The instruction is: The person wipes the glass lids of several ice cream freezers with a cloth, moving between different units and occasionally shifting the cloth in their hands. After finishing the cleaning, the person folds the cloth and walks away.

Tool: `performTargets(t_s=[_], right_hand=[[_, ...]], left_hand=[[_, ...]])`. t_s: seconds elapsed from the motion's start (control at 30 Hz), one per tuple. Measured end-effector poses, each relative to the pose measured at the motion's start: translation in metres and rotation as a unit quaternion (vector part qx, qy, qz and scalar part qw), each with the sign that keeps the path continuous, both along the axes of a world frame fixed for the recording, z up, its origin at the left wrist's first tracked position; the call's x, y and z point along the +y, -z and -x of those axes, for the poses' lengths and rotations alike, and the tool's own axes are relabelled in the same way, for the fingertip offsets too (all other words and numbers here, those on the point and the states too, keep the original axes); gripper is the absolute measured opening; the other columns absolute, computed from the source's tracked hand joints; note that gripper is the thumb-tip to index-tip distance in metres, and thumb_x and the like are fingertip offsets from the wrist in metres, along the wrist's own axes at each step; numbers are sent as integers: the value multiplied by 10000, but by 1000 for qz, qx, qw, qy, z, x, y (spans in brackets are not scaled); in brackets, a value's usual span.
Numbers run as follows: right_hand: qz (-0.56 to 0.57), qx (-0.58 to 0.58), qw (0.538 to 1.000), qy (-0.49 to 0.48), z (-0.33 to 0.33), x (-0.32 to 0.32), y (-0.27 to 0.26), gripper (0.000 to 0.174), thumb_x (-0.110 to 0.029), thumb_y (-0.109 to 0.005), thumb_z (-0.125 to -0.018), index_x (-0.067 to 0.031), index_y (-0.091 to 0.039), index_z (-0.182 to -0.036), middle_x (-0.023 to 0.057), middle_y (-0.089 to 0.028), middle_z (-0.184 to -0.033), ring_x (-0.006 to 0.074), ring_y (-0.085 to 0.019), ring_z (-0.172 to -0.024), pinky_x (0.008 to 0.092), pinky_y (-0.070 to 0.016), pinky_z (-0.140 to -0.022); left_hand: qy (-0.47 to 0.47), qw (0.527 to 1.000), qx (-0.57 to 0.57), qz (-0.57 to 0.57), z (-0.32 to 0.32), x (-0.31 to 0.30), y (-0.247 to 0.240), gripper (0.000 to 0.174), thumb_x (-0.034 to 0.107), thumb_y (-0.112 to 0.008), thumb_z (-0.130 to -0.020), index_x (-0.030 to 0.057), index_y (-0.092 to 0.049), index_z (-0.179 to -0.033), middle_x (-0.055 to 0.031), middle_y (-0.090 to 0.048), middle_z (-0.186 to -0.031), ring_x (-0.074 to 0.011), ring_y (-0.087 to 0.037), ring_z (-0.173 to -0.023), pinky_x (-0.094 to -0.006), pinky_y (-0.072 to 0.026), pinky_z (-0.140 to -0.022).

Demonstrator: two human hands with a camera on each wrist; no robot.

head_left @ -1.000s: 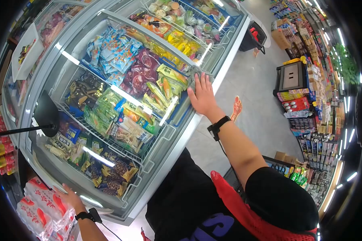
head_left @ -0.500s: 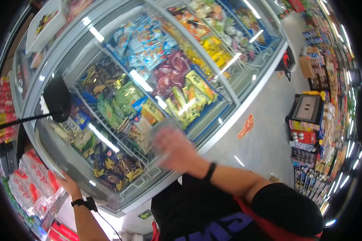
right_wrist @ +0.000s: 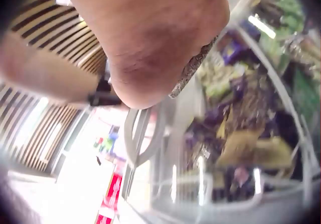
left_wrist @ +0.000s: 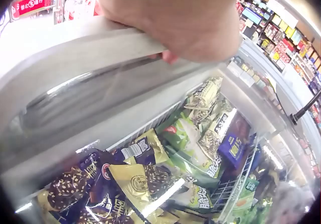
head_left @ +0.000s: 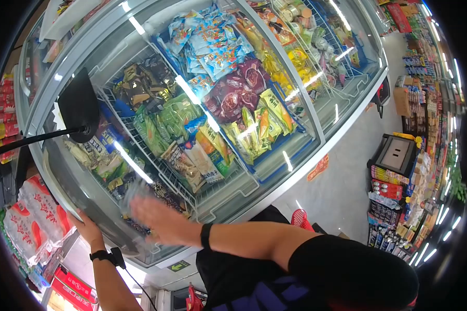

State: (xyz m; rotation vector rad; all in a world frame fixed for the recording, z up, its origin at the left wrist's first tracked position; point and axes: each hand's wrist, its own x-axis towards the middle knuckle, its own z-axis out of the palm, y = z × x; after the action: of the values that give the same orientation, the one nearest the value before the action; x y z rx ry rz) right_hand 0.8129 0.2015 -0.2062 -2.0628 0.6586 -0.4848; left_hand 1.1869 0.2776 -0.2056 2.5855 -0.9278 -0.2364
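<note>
A chest freezer [head_left: 254, 203] with a glass top holds bagged frozen treats [head_left: 213, 44]. Blurred, the right hand [head_left: 163, 217] lies palm down over the glass at the freezer's near left part. Beneath it is a grey cloth [right_wrist: 193, 68], whose edge shows beside the palm in the right wrist view. At the freezer's left end, the left hand [head_left: 90, 231] grips the curved grey rim [left_wrist: 75, 53]; in the left wrist view a fingertip shows under that rim. Dark and gold packets [left_wrist: 135, 184] lie below the glass there.
A black disc on an arm [head_left: 80, 106] stands over the freezer's left side. Wrapped red-and-white packs [head_left: 39, 217] are beside the left hand. A floor display [head_left: 394, 155] and stocked shelves [head_left: 425, 103] stand at the right.
The right hand has swept from the freezer's front right edge leftward across the glass, towards the left hand. The left hand keeps its hold on the rim. The head view has shifted.
</note>
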Motion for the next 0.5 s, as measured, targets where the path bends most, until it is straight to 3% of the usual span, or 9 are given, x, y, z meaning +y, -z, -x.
performTargets(t_s=[0.03,0.1,0.2,0.23,0.27,0.3,0.4,0.47,0.5], right_hand=[[4,-5,999,-33,4,13,10,1014,-555,-791,-942,11,-402,-1687,225,-303,-1803,370,-244,-1692,495,-152,-1397],[10,-16,995,-97,16,28,18,1070,-570,-812,-914,13,-378,-1698,212,-262,-1824,334,-237,-1698,476,-130,-1407],[-99,133,984,-69,97,-86,-25,1020,-573,-809,-900,-13,-438,-1668,224,-396,-1744,359,-331,-1650,507,-199,-1387],[93,148,984,34,134,-118,-34,944,-540,-793,-917,8,-488,-1623,249,-468,-1680,414,-371,-1614,550,-238,-1364],[96,257,955,111,168,-153,-53,877,-487,-773,-946,21,-504,-1609,265,-484,-1666,451,-350,-1621,585,-231,-1359],[172,259,933,180,216,-178,-22,818,-429,-737,-991,30,-487,-1620,282,-455,-1686,470,-307,-1642,595,-215,-1364],[179,340,867,316,360,-232,-6,820,-429,-587,-1114,28,-301,-1731,328,-248,-1793,535,-200,-1670,598,-168,-1364],[76,305,878,361,399,-233,-7,902,-510,-539,-1128,47,-201,-1752,367,-174,-1799,559,-154,-1672,609,-143,-1360],[88,333,855,388,390,-236,-4,929,-542,-531,-1123,57,-196,-1749,382,-167,-1794,563,-143,-1672,612,-135,-1359]], left_hand=[[3,1000,5,2,-6,4,3,764,484,-472,-1197,-60,-302,-1706,-253,-333,-1785,-399,-313,-1658,-445,-240,-1360],[-39,998,40,-14,-12,7,10,750,479,-476,-1198,-36,-305,-1715,-245,-366,-1772,-382,-404,-1606,-422,-334,-1302],[-75,992,97,-17,-4,0,-4,748,479,-480,-1198,-16,-297,-1727,-232,-388,-1765,-363,-481,-1543,-392,-421,-1224],[-72,992,101,-22,-3,-1,-7,749,479,-481,-1197,-11,-292,-1731,-227,-391,-1765,-356,-499,-1523,-382,-443,-1197],[-67,993,94,-24,-4,0,-4,751,480,-482,-1197,-9,-288,-1734,-225,-390,-1766,-352,-507,-1514,-377,-454,-1183],[-63,994,86,-26,-5,1,0,754,480,-483,-1196,-6,-283,-1737,-223,-389,-1768,-349,-514,-1506,-373,-466,-1168],[-52,997,50,-21,-18,10,11,761,481,-482,-1195,-9,-274,-1739,-230,-369,-1778,-358,-487,-1533,-384,-448,-1193],[-46,998,47,-13,-13,8,10,757,475,-476,-1197,-13,-273,-1738,-244,-349,-1785,-380,-442,-1576,-404,-402,-1247],[-40,998,36,-11,-12,8,12,755,472,-472,-1197,-16,-272,-1737,-251,-339,-1788,-391,-417,-1597,-414,-377,-1273]])
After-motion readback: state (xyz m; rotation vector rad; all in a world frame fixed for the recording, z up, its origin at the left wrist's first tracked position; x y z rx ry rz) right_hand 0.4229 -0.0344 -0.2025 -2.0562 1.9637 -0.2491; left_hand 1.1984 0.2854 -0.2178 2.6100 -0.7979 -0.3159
